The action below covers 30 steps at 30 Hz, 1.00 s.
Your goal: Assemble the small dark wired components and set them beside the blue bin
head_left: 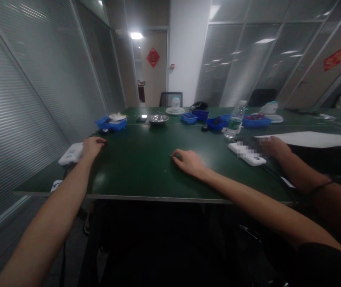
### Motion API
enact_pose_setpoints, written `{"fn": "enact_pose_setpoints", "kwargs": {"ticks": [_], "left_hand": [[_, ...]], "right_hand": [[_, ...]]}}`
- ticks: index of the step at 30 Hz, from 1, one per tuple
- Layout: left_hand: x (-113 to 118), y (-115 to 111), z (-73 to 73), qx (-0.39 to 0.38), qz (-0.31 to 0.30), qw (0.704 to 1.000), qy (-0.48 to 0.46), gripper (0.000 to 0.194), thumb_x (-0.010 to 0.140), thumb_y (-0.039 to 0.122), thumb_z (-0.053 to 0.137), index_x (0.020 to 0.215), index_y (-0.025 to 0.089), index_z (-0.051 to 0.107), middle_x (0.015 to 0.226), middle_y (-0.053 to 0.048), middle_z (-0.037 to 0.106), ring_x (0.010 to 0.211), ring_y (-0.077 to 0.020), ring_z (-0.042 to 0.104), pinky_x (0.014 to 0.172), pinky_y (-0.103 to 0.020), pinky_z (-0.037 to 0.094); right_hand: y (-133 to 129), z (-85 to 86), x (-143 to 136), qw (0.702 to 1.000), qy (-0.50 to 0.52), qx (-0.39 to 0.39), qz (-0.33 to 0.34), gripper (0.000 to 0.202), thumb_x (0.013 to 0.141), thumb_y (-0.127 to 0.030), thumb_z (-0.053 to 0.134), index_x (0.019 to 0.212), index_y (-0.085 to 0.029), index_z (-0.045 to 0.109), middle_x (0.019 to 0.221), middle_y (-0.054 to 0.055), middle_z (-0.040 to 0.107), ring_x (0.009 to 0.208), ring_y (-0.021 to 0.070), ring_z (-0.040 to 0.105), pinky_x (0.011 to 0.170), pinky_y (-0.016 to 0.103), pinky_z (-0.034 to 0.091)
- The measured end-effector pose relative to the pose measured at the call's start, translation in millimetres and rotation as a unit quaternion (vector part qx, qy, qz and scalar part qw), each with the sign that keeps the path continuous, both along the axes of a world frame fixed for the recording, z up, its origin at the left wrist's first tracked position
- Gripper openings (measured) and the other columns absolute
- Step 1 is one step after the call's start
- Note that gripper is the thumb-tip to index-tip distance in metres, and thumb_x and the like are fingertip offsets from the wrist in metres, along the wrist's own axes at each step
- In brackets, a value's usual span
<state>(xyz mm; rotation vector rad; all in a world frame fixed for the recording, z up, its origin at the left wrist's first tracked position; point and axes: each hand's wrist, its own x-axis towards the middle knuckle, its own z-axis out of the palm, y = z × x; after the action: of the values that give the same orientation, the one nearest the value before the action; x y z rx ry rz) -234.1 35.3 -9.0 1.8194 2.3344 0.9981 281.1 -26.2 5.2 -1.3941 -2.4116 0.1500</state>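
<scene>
My left hand (92, 146) rests at the left side of the green table (134, 171), beside a white box-like device (71, 154). Its fingers are bent and close together, with a small dark spot at their tips; whether they hold anything cannot be made out. Near the middle of the table lies my right hand (188, 161), its thumb and fingers pinched on a small thin object (170, 155) that pokes out to the left. What this object is stays too small to tell.
Another person's hand (278, 146) is at a white device (247, 154) on the right. Behind stand a water bottle (235, 121), a metal bowl (158, 119), a blue tray (111, 124) at left and several blue trays toward the right. A white sheet (314, 139) lies at far right.
</scene>
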Motion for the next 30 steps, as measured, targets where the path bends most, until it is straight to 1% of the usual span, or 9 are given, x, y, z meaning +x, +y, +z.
{"fn": "enact_pose_setpoints", "kwargs": {"ticks": [2,4,6,8,10,12,15,20,30], "left_hand": [[23,2,3.5,0.001,-0.057,0.998,-0.037,0.021,0.083,0.012,0.076,0.103,0.018,0.083,0.105,-0.009,0.081,0.103,-0.0259,0.074,0.103,-0.037,0.052],[61,2,6.4,-0.01,-0.183,0.979,-0.084,0.026,0.08,0.014,0.079,0.106,0.017,0.082,0.109,-0.01,0.08,0.105,-0.0254,0.074,0.104,-0.039,0.053],[107,-2,7.7,-0.033,-0.327,0.936,-0.128,0.035,0.08,0.019,0.081,0.115,0.016,0.08,0.113,-0.01,0.079,0.106,-0.0246,0.073,0.103,-0.04,0.055],[154,-11,7.5,-0.051,-0.433,0.889,-0.139,0.041,0.085,0.025,0.079,0.125,0.017,0.077,0.117,-0.01,0.077,0.109,-0.0236,0.072,0.104,-0.041,0.054],[193,-23,7.0,-0.06,-0.494,0.856,-0.144,0.047,0.088,0.027,0.078,0.133,0.017,0.073,0.116,-0.01,0.077,0.108,-0.0225,0.071,0.103,-0.041,0.054],[219,-35,7.0,-0.058,-0.526,0.836,-0.145,0.048,0.089,0.026,0.078,0.137,0.017,0.071,0.117,-0.01,0.076,0.107,-0.0218,0.071,0.102,-0.04,0.054],[232,-47,8.2,-0.046,-0.535,0.834,-0.125,0.045,0.092,0.025,0.077,0.136,0.018,0.072,0.115,-0.009,0.077,0.106,-0.0213,0.071,0.101,-0.038,0.054],[225,-47,8.2,-0.028,-0.518,0.849,-0.099,0.039,0.093,0.026,0.076,0.131,0.019,0.075,0.116,-0.009,0.078,0.106,-0.022,0.072,0.1,-0.038,0.054],[224,-42,2.2,-0.018,-0.545,0.83,-0.115,0.021,0.093,0.032,0.078,0.11,0.022,0.085,0.12,-0.01,0.077,0.112,-0.0241,0.071,0.104,-0.04,0.053]], "right_hand": [[0,-1.2,0,1.0,0.009,0.005,0.015,0.029,0.105,-0.041,0.056,0.127,-0.026,0.069,0.094,0.006,0.077,0.077,0.0211,0.068,0.066,0.029,0.043],[0,-2.5,1,0.998,0.033,0.015,0.053,0.029,0.106,-0.04,0.056,0.128,-0.025,0.068,0.103,0.006,0.077,0.083,0.0212,0.069,0.071,0.03,0.047],[-1,-3.5,2,0.992,0.065,0.028,0.104,0.028,0.107,-0.038,0.056,0.129,-0.024,0.066,0.114,0.007,0.076,0.091,0.0212,0.07,0.078,0.031,0.05],[-2,-4.4,2,0.985,0.084,0.04,0.146,0.028,0.107,-0.037,0.056,0.13,-0.024,0.066,0.12,0.008,0.075,0.099,0.0216,0.07,0.085,0.032,0.051],[-3,-5.0,1,0.981,0.085,0.051,0.167,0.028,0.107,-0.037,0.056,0.13,-0.023,0.067,0.12,0.008,0.074,0.102,0.0222,0.07,0.088,0.033,0.051],[-4,-5.2,1,0.98,0.079,0.06,0.175,0.028,0.107,-0.036,0.056,0.128,-0.022,0.068,0.117,0.009,0.073,0.101,0.0224,0.069,0.088,0.034,0.05],[-6,-4.1,0,0.981,0.069,0.063,0.172,0.027,0.105,-0.034,0.059,0.127,-0.021,0.069,0.114,0.009,0.073,0.095,0.0216,0.068,0.084,0.032,0.049],[-10,-0.5,0,0.983,0.059,0.052,0.165,0.026,0.103,-0.032,0.061,0.123,-0.021,0.071,0.108,0.008,0.073,0.085,0.0191,0.066,0.077,0.031,0.047],[-10,-1.4,-2,0.984,0.024,0.05,0.171,0.029,0.105,-0.034,0.057,0.129,-0.022,0.069,0.114,0.008,0.072,0.093,0.0211,0.068,0.083,0.032,0.048]]}}
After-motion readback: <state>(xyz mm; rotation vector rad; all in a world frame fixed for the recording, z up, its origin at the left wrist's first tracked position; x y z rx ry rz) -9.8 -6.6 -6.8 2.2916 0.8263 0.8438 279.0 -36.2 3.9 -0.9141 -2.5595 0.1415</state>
